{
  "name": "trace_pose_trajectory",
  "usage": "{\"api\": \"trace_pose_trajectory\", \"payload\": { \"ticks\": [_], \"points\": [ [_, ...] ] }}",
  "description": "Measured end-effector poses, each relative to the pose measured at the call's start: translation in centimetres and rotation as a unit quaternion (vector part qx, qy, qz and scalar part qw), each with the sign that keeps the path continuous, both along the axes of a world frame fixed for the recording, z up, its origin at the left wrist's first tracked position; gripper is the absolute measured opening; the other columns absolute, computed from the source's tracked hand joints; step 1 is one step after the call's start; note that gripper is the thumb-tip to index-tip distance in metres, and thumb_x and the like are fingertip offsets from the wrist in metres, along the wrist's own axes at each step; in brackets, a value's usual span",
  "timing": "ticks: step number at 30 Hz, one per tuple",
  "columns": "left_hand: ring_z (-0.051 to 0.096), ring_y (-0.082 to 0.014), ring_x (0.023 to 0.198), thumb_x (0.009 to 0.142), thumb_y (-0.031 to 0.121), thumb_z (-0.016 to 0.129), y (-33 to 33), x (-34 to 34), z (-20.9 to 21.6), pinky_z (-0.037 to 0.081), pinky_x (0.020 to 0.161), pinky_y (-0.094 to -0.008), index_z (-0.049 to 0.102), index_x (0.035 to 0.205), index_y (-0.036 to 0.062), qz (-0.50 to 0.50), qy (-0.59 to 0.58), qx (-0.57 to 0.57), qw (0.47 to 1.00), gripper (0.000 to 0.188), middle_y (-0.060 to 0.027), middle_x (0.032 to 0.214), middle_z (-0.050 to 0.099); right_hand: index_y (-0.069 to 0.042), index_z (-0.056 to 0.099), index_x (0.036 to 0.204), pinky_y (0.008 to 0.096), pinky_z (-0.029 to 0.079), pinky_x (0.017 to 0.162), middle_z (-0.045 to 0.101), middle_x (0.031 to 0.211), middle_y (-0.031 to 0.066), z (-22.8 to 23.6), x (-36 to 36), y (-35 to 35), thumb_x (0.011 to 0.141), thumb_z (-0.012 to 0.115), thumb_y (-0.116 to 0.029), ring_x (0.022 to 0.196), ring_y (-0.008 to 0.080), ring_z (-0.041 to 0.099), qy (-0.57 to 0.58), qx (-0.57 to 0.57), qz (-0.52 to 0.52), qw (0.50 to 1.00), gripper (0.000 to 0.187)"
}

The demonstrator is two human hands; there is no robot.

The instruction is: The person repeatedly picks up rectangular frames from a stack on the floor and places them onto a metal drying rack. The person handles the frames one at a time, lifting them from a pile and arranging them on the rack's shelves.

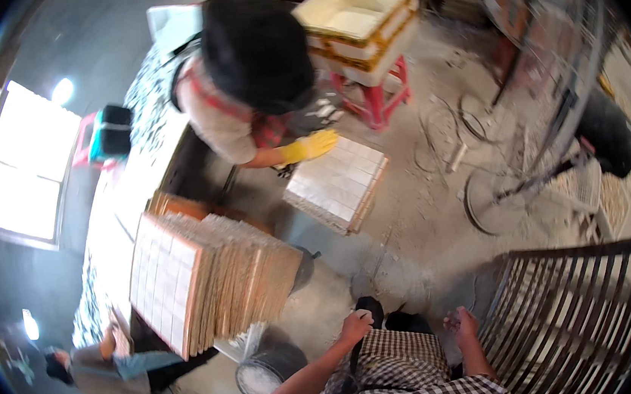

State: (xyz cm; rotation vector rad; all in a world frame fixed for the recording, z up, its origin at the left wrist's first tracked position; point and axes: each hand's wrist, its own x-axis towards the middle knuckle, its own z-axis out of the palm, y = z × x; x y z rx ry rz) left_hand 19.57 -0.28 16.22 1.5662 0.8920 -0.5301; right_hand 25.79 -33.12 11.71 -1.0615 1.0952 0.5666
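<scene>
Black-and-white checked cloth makes the apron (406,344) lying near, between the left hand (356,326), curled so I cannot tell if it holds anything, and the right hand (462,325), fingers loosely bent and seemingly empty, and slow, gentle hands should keep it flat.

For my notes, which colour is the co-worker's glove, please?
The glove is yellow, showing best in the head view.

A wide fisheye looks down from head height over both hands (462,323).
</scene>
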Motion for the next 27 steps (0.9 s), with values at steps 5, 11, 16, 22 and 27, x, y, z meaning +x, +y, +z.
{"api": "trace_pose_trajectory", "payload": {
  "ticks": [5,11,16,22,27],
  "points": [
    [0.061,-0.0179,0.063,0.084,0.02,0.053,2.2,-0.3,1.1,0.047,0.062,-0.0317,0.062,0.084,0.0026,-0.045,-0.091,0.031,0.994,0.02,-0.0075,0.069,0.061,-0.003,0.052,0.104,0.0377,0.052,0.063,0.06,0.087,0.0113,8.1,4.6,4.4,0.09,0.054,-0.028,0.071,0.024,0.061,-0.115,0.065,0.145,0.981,0.029],
    [0.062,-0.02,0.068,0.084,0.023,0.054,8.3,0.8,4.0,0.047,0.065,-0.0345,0.063,0.087,0.004,-0.039,-0.17,0.097,0.98,0.021,-0.0102,0.072,0.064,0.0,0.052,0.112,0.0374,0.052,0.066,0.062,0.095,0.0128,13.2,7.4,13.9,0.092,0.053,-0.029,0.078,0.0234,0.063,-0.144,0.035,0.269,0.952,0.035],
    [0.063,-0.0313,0.08,0.083,0.026,0.054,15.0,-2.2,0.8,0.048,0.072,-0.0402,0.064,0.085,0.0036,-0.178,-0.114,0.26,0.942,0.025,-0.0158,0.08,0.065,-0.002,0.053,0.116,0.0389,0.053,0.076,0.063,0.102,0.0107,12.3,7.6,18.9,0.093,0.052,-0.028,0.086,0.0234,0.063,-0.144,0.075,0.272,0.949,0.035],
    [0.064,-0.0186,0.077,0.083,0.023,0.055,16.4,-4.2,2.9,0.049,0.072,-0.0307,0.066,0.091,0.0027,0.033,-0.045,0.133,0.99,0.025,-0.0111,0.082,0.067,0.002,0.053,0.116,0.0329,0.052,0.079,0.061,0.108,0.0157,13.4,9.5,19.1,0.092,0.054,-0.031,0.093,0.0219,0.062,-0.168,0.055,0.245,0.953,0.04],
    [0.064,-0.0181,0.077,0.083,0.016,0.055,16.6,-5.7,5.3,0.051,0.069,-0.027,0.061,0.101,-0.0025,0.063,-0.045,0.081,0.994,0.027,-0.0117,0.088,0.065,0.005,0.054,0.114,0.032,0.051,0.077,0.063,0.101,0.014,14.9,8.9,17.1,0.091,0.055,-0.03,0.09,0.0201,0.062,-0.155,0.027,0.293,0.943,0.042]
  ]
}}
